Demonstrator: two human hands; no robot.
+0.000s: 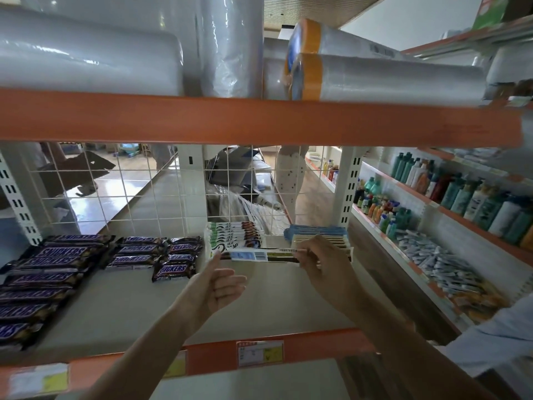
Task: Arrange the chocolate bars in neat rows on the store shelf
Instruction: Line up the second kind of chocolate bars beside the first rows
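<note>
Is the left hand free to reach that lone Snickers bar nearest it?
Probably yes: the left hand only touches the long bar, and bare shelf lies between it and the Snickers bar.

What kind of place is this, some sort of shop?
Most likely a shop or supermarket aisle. Snickers bars lie in rows on an orange-edged shelf with a price label on its front, and bottles line the shelving opposite.
</note>
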